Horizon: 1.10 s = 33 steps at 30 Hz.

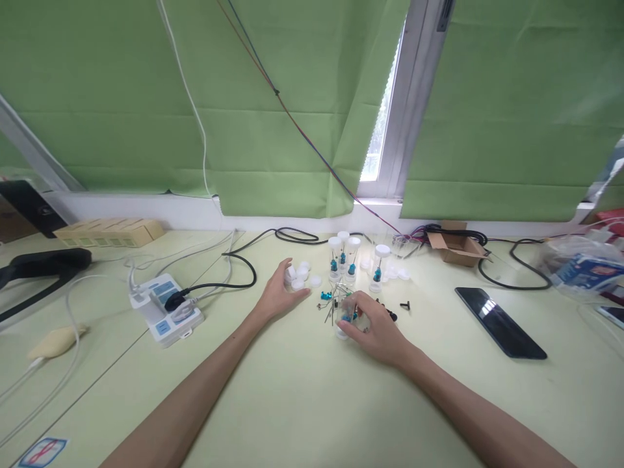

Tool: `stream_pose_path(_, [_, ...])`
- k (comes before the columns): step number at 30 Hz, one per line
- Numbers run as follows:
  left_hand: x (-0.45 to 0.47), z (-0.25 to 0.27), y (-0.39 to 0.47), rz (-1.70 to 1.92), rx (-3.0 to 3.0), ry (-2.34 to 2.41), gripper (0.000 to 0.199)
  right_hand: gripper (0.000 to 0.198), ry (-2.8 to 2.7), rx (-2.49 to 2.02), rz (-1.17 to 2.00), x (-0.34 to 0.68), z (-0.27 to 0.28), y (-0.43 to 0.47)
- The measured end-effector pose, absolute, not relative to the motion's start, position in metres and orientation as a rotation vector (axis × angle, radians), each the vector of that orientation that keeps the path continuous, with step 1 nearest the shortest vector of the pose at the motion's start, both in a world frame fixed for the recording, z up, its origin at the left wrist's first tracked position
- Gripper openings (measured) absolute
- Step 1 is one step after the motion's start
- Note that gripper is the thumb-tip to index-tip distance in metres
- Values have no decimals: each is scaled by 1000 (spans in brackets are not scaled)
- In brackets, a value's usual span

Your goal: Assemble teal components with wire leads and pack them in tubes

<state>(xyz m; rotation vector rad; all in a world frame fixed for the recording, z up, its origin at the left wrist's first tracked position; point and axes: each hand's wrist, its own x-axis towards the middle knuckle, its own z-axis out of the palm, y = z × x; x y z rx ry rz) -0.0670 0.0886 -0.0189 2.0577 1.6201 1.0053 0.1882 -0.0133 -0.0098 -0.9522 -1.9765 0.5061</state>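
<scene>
Right hand: The right hand (371,328) is gripping a clear plastic cylindrical container (344,322), with thumb and fingers closing narrowly on opposite sides of its wall, probably to steady it.
Container: It is sitting at the near edge of the loose parts, with blue showing through its wall; whether a cap is on it cannot be told.
Left hand: The left hand (281,294) is resting beside a group of round white plastic caps (298,284), thumb and fingers standing wide apart around them; fingertip contact cannot be told.
Caps: They are lying loosely together, presumably for easy pick-up.
Loose parts: A small blue metal part (326,296) and thin grey metal rods (329,313) are lying between the hands, seemingly within short reach of both.
Capped tubes: Four clear plastic tubes with white caps (379,268) are standing upright beyond, apparently grouped clear of the working area, each holding blue parts.
</scene>
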Motion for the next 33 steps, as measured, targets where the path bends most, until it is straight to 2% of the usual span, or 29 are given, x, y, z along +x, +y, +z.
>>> stream_pose_path(10, [-72, -29, 106, 1200, 1808, 1454, 84, 10, -1981, -975, 519, 186, -12, -14])
stream_pose_path(33, [-51, -21, 99, 1027, 1840, 1271, 74, 10, -1964, -966, 546, 184, -11, -15])
